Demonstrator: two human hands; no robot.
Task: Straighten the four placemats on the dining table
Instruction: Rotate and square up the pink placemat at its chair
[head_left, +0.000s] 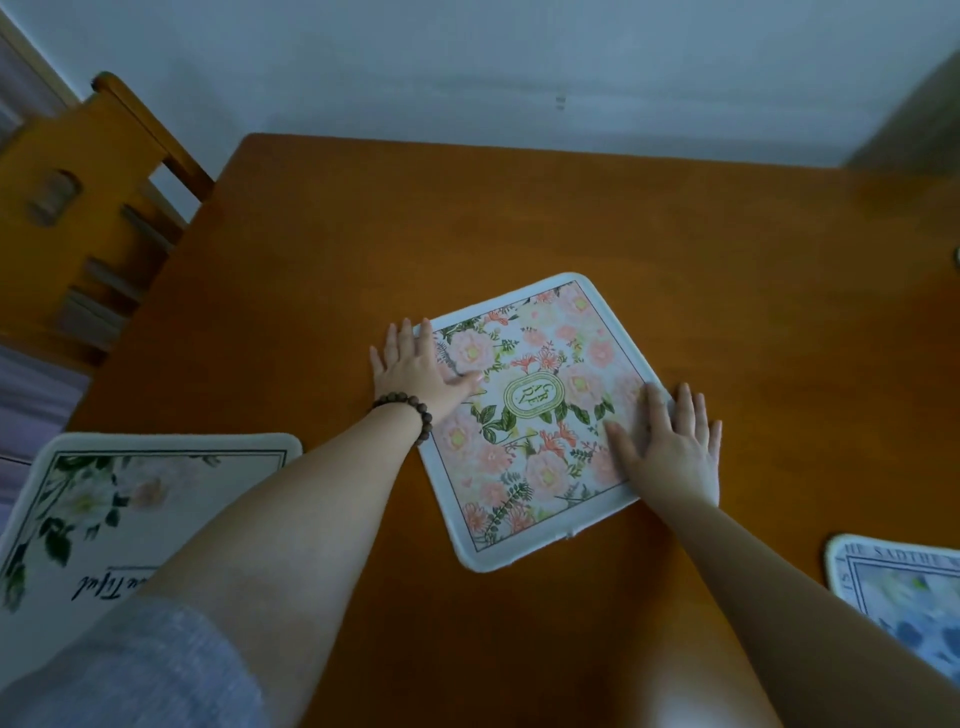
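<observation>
A pink floral placemat with a white border lies skewed in the middle of the wooden dining table. My left hand, with a bead bracelet at the wrist, rests flat on its left corner. My right hand lies flat on its right corner. Both hands have fingers spread and press the mat without gripping it. A white floral placemat sits at the near left edge, partly under my left arm. A blue placemat shows at the near right, cut off by the frame. No fourth mat is in view.
A wooden chair stands at the table's left side. The table's far edge meets a pale wall. A dim grey object sits at the far right corner.
</observation>
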